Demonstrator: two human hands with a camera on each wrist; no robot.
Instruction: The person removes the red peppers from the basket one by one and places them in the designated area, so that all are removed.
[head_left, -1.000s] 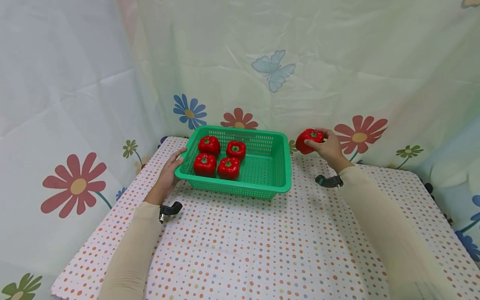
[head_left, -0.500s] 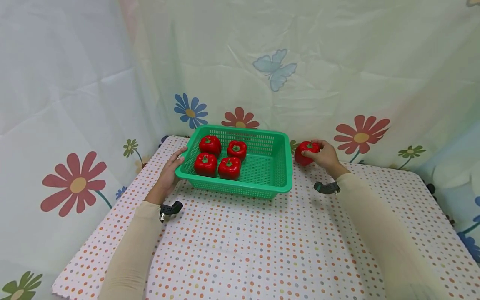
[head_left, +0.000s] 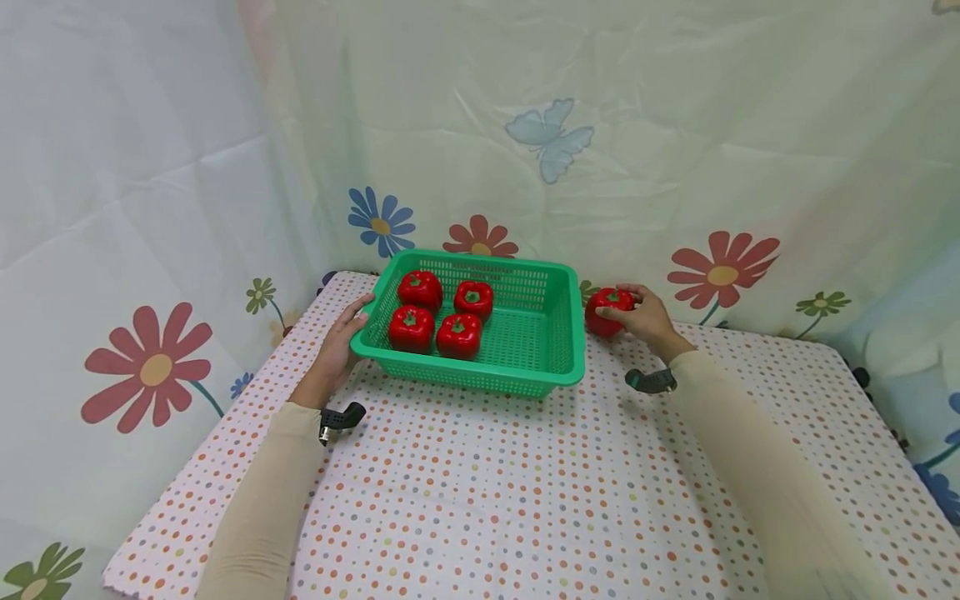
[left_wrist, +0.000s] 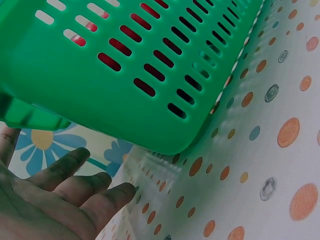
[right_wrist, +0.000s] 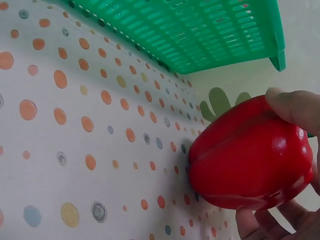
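A red bell pepper [head_left: 609, 312] with a green stem is held upright by my right hand [head_left: 649, 320], just right of the green basket [head_left: 465, 377]. Thumb and fingers curve around the pepper [right_wrist: 250, 155] in the right wrist view, and its base is at or very close to the tablecloth. My left hand [head_left: 336, 348] is at the basket's left end, fingers stretched along the rim. The left wrist view has these fingers [left_wrist: 92, 192] loosely extended beside the basket wall [left_wrist: 100, 100]; contact at the rim is partly hidden. Inside the basket's left half stand several red peppers [head_left: 411, 330].
A dotted cloth [head_left: 480, 500] covers the table. Behind it hangs a curtain [head_left: 645, 167] printed with flowers and a butterfly, close to the basket's back side. Each wrist wears a small black camera [head_left: 342, 417].
My right hand has lowered the pepper toward the tablecloth and moved it slightly left, nearer the basket. My left hand and the basket have stayed put.
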